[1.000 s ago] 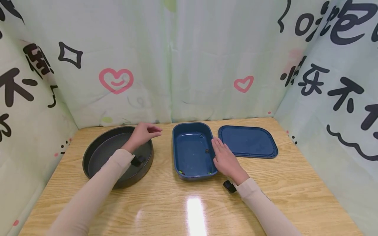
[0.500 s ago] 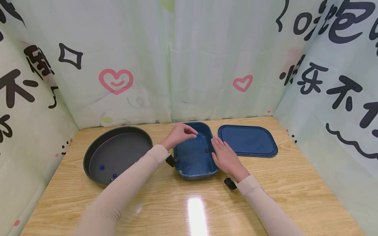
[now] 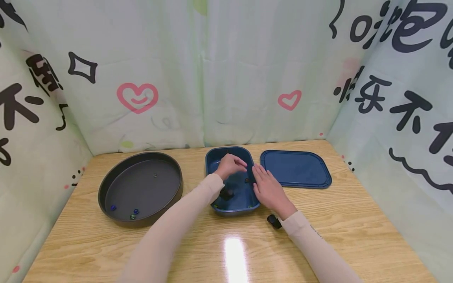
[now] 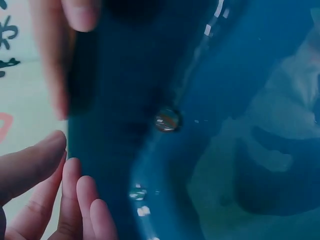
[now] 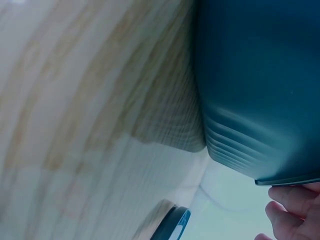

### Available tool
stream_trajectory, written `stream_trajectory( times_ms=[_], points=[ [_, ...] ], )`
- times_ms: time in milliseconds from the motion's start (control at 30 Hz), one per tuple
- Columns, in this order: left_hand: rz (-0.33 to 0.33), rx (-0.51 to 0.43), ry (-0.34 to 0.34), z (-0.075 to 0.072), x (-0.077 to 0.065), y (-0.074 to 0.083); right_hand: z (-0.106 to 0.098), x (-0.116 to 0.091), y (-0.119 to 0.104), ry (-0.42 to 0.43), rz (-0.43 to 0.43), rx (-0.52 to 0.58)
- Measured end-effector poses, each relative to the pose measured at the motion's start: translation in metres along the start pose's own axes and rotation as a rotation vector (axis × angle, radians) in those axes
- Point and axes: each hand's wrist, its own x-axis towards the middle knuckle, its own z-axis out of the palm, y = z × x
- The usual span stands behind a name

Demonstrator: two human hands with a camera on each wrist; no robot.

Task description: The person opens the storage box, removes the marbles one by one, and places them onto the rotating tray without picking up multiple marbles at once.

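My left hand [image 3: 231,165] hovers over the blue rectangular container [image 3: 209,157], its fingers loosely bent with nothing visible between them. Flat along the container's right rim rests my right hand [image 3: 269,192], fingers straight. A brown marble [image 3: 247,180] lies inside near that right wall, just below the left fingertips. Two small green marbles [image 3: 250,206] sit at the near end of the container. In the left wrist view, a brownish glass marble [image 4: 167,120] and a greenish one [image 4: 138,193] lie along the container's inner edge.
A round dark pan [image 3: 141,188] stands to the left, holding a blue marble [image 3: 113,207], another blue marble [image 3: 136,211], a green marble [image 3: 132,216] and a clear one [image 3: 155,175]. The blue lid [image 3: 296,169] lies flat to the right. A printed curtain [image 3: 198,78] surrounds the wooden table [image 3: 198,251].
My left hand has swung right, from over the dark pan to above the blue container. One blue marble in the pan has rolled toward its near left side. My right hand stays at the rim.
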Motion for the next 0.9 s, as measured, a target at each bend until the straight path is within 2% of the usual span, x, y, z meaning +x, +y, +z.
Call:
stream_trajectory(
  times_ms=[100, 400, 733, 900],
  points=[
    [-0.027, 0.044, 0.006, 0.006, 0.003, -0.003, -0.001, 0.000, 0.000, 0.001, 0.003, 0.002],
    [-0.052, 0.276, -0.019, 0.022, 0.005, -0.007, -0.001, -0.001, 0.000, -0.007, 0.003, -0.005],
    [-0.094, 0.330, -0.037, 0.027, 0.008, -0.016, 0.001, -0.001, -0.001, -0.001, 0.003, -0.008],
    [-0.103, 0.317, -0.042, 0.029, 0.009, -0.019, 0.002, 0.000, 0.000, 0.003, 0.000, -0.019]
  ],
)
